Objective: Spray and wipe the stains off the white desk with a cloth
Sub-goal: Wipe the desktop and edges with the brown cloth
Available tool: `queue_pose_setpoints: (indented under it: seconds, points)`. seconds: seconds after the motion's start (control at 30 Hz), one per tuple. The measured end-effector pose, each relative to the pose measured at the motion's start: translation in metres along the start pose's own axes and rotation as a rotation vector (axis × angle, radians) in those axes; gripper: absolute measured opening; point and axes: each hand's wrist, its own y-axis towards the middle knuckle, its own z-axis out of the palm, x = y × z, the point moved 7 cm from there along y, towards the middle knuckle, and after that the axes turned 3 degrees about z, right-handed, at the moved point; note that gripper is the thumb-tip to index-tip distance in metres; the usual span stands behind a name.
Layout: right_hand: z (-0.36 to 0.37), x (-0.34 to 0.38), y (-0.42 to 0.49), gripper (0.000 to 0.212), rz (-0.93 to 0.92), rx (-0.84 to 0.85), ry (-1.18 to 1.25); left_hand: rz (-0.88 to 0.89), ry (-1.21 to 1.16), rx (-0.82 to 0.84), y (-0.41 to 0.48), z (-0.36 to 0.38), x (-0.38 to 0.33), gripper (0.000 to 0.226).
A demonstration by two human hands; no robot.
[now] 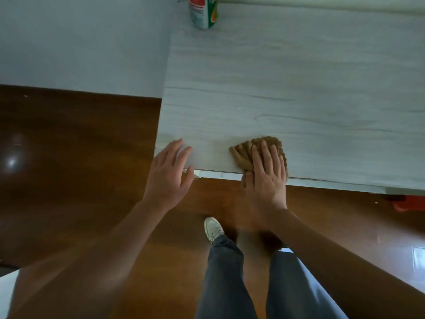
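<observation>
At the near left corner of the desk (pixel 299 88), above the dark wooden floor (pixel 69 146), my left hand (pixel 169 171) is spread open with straight fingers. Its fingertips reach over the white top at the corner, though I cannot tell whether they press down. Farther back, near the left edge of the desk, the spray bottle (pixel 203 12) stands upright, its top cut off by the frame. To the right of my left hand, the brown cloth (pixel 245 153) lies bunched on the front edge of the desk, with a bit hanging over. My right hand (pixel 266 178) rests flat on it, fingers straight and together, pressing it down rather than gripping it. Below, my white shoe (pixel 213 227) stands on the floor. Far right, under the desk, something red (pixel 407 203) shows.
</observation>
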Motion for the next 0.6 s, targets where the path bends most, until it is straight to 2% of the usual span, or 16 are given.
queue_pose_setpoints:
  seconds: [0.13, 0.27, 0.6]
  points:
    - [0.029, 0.078, 0.006, 0.06, -0.198, 0.076, -0.042, -0.159, -0.03, -0.05, -0.003, -0.014, 0.033, 0.052]
    - [0.045, 0.13, 0.028, 0.062, -0.386, 0.159, -0.086, -0.232, -0.009, -0.035, 0.004, -0.02, 0.064, 0.052]
    - [0.036, 0.174, 0.183, 0.06, -0.474, 0.167, -0.063, -0.27, 0.035, -0.105, 0.056, -0.025, 0.069, 0.052]
